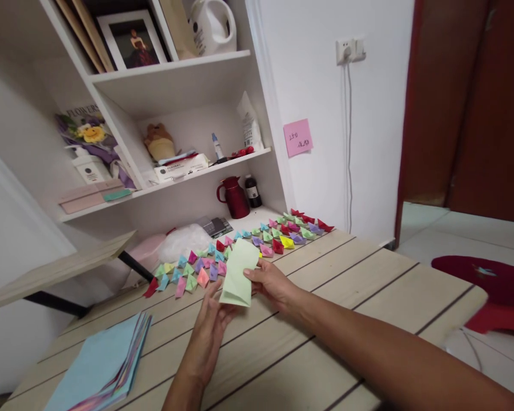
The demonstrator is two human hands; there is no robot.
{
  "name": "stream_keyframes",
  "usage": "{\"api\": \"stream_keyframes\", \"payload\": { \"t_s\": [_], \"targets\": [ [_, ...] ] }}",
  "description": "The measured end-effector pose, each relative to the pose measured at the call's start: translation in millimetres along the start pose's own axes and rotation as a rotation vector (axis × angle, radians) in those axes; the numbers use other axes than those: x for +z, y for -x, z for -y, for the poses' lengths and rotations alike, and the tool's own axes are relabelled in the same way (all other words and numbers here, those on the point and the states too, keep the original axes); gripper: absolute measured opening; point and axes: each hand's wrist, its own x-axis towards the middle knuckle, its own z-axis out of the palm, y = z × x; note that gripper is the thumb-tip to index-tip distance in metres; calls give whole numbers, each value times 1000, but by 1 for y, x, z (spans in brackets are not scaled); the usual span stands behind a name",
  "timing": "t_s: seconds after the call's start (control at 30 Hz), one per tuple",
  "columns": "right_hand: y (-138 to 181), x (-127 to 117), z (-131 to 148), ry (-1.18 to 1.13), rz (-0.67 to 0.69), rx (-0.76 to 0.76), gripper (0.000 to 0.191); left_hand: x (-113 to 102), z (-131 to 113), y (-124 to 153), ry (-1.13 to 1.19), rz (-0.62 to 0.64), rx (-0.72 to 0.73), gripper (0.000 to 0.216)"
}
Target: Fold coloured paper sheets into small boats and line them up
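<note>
Above the wooden table (368, 297) I hold a partly folded sheet of light green paper (239, 273). My right hand (270, 283) pinches its right edge with thumb and fingers. My left hand (212, 326) supports the lower left corner from below, fingers curled against the sheet. Just beyond the sheet, rows of several small folded paper boats (248, 248) in pink, green, blue, red, yellow and purple lie along the table's far edge. A stack of coloured paper sheets (105, 365), light blue on top, rests at the near left corner.
A white shelf unit (175, 80) stands behind the table with a framed picture, a jug, bottles, a red kettle (235, 197) and boxes. A pink sticky note (297, 137) hangs on the wall. A red stool (492, 291) stands at the right on the floor.
</note>
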Motion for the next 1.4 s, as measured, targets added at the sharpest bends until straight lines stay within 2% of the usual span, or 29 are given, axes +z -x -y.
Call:
{"api": "stream_keyframes", "payload": {
  "t_s": [0.07, 0.13, 0.23, 0.33, 0.5, 0.63, 0.73, 0.77, 0.87, 0.97, 1.07, 1.2, 1.33, 1.4],
  "targets": [
    [-1, 0, -2, 46, -47, -50, 45, 6, 1, 4, -13, 71, -26, 64],
    [-2, 0, -7, 90, -51, -104, 41, 12, 1, 6, -25, 78, -21, 68],
    [-5, 0, -14, 122, 9, -142, 33, 12, 1, 3, -77, -43, -16, 74],
    [-5, 0, -16, 140, 39, -147, 32, 4, 1, -2, -156, -184, 13, 79],
    [-2, -1, -2, 168, -47, -78, 40, -9, -1, -8, -311, -260, 50, 67],
    [-3, -10, 9, 303, -132, -30, 55, -7, 1, -10, -569, -199, 49, 46],
    [-9, -20, 10, 564, -206, -57, 55, -4, 4, -8, -685, -89, 12, 40],
    [-11, -23, 10, 663, -202, -75, 48, -4, 4, -7, -699, -66, -17, 41],
    [-16, -32, 9, 737, -125, -41, 34, -3, 1, -2, -700, -58, -93, 45],
    [-16, -38, 11, 746, 2, 36, 44, -3, -1, 0, -692, -56, -107, 46],
    [-16, -42, 10, 785, 85, 72, 43, -5, 0, -2, -755, -56, -20, 42],
    [-20, -48, 2, 912, 4, 36, 26, -10, 3, -7, -841, -164, 163, 37],
    [-25, -53, -6, 995, -84, -10, 31, -8, 0, -7, -1177, -195, 531, 34],
    [-26, -52, -9, 987, -91, -21, 30, -6, -1, -6, -1349, -139, 614, 35]
  ]
}}
